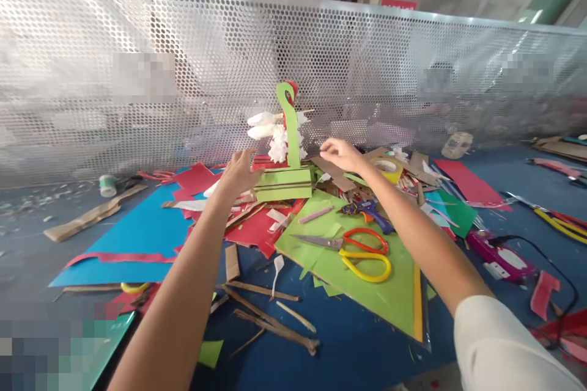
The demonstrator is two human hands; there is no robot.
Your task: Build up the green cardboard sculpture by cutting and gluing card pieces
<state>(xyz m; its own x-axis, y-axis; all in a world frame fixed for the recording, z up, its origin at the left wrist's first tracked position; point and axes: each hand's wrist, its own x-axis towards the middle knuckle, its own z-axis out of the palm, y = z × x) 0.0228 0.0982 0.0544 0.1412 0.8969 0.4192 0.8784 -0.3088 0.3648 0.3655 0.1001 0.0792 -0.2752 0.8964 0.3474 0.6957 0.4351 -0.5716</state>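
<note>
A paper model (283, 184) stands on the cluttered table, its low base green in front with dark stripes and red behind. From it rises a green curved upright (293, 128) with red at its top. White jagged paper pieces and white pointed shapes (262, 125) sit around the upright. My left hand (239, 172) is at the model's left end, fingers apart and thumb by the green base; whether it touches is hard to tell. To the right of the model hovers my right hand (340, 153), fingers loosely bent and apart, nothing visible in it.
Scissors (362, 250) and a blue glue gun (373, 215) lie on green sheets (385, 293). Blue card (132, 232), red scraps, twigs (275, 321) and tape (387, 168) surround the model. A purple device (499, 255) with a cord is right. Behind stands a perforated metal screen (206, 61).
</note>
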